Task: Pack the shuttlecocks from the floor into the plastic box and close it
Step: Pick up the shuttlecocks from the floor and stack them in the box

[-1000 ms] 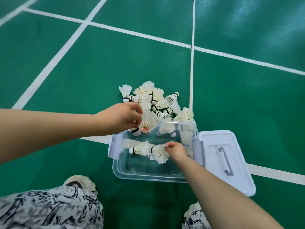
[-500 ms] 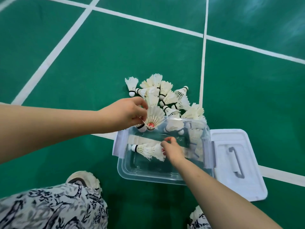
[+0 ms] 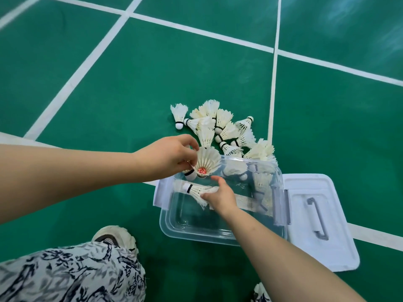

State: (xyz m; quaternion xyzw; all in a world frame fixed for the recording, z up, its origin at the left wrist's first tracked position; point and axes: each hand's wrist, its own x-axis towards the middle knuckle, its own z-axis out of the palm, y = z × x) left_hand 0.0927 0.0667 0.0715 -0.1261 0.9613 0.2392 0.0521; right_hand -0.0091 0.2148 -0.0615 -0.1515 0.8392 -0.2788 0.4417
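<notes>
Both hands pinching at the plastic box (image 3: 196, 235).
Left hand (image 3: 172, 159) — upturned shuttlecock (image 3: 208, 161) at far rim; right hand (image 3: 220, 196) — lying shuttlecock (image 3: 195, 189) inside.

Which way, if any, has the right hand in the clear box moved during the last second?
Yes: the right hand has slid left along the plastic box, from nearer its right latch to about the middle, pinching a shuttlecock.
</notes>
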